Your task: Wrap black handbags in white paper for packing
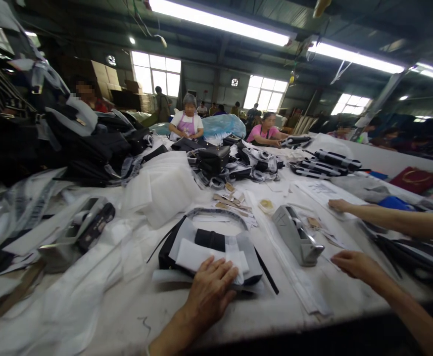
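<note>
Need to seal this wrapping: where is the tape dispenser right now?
In the head view, the grey tape dispenser stands on the table right of centre, between the black bag under the left hand and the right hand.

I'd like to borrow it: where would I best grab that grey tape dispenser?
Grip the tape dispenser from above, across its narrow middle, fingers on its two flat sides. It stands upright; the near end seems to hold the cutter.
</note>
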The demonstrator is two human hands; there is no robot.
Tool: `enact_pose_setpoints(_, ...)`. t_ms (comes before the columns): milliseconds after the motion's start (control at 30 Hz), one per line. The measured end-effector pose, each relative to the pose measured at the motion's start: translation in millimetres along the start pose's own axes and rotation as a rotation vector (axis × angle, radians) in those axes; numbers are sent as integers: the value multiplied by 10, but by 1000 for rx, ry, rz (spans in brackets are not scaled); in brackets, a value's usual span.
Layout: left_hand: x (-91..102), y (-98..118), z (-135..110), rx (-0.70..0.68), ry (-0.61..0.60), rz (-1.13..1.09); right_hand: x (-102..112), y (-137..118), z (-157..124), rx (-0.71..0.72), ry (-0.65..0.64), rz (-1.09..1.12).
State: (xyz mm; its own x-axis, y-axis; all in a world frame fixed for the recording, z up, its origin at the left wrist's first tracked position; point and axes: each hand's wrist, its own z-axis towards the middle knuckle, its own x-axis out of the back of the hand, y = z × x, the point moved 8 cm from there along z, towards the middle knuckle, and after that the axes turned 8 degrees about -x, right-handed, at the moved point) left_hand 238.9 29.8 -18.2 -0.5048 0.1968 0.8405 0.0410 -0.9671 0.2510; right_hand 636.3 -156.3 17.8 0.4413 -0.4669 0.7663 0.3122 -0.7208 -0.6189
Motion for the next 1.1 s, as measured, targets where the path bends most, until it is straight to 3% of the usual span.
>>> enact_pose_setpoints(67,-11,0,-4,10,-8,-24,-118,-426,-127,112,-130,-47)
enact_pose_setpoints(133,-17,-6,-11,21,3,-40,-382,-1035,-376,277,-279,-100)
enact_pose_setpoints(233,-31,-18,-25,29,23,-49,-1021,-1928,-849,495,-565,-272)
enact_pose_setpoints(300,-46,-22,-36,24,30,-51,-1460,-2359,-1101,670,-660,-524)
enact_pose_setpoints(433,-47,-19,-48,3,46,-52,-2141,-2755,-1206,838,-692,-911)
enact_pose_setpoints(633,-45,-14,-43,12,19,-65,-2791,-2831,-1069,933,-753,-1244)
enact_pose_setpoints(733,-63,-13,-43,6,8,-71,-2942,-2828,-1009,1006,-763,-1293)
enact_pose_setpoints(867,-71,-29,-44,11,16,-68,-2941,-2914,-857,1135,-670,-1232)
enact_pose_setpoints(967,-61,-32,-35,14,21,-59,-2761,-3014,-624,1140,-567,-1100)
enact_pose_setpoints(1100,-57,-19,-26,4,28,-58,-2319,-3034,-239,976,-348,-849)
